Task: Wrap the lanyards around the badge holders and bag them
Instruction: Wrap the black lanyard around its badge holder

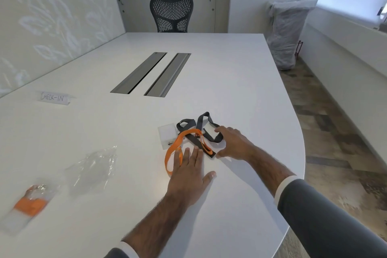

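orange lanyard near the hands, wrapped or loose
Loose: the orange fabric lanyard lies spread in an open loop on the white table, not wound round anything.

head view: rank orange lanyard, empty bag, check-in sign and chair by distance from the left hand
From the left hand:
1. orange lanyard, at its fingertips.
2. empty bag, to its left.
3. check-in sign, far left.
4. chair, beyond the table's far end.

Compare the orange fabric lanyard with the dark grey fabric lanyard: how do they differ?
The orange fabric lanyard lies in one long loop; the dark grey fabric lanyard twists into several loops. The orange lanyard crosses over the grey lanyard. Both are flat straps, unwrapped, on the white table.
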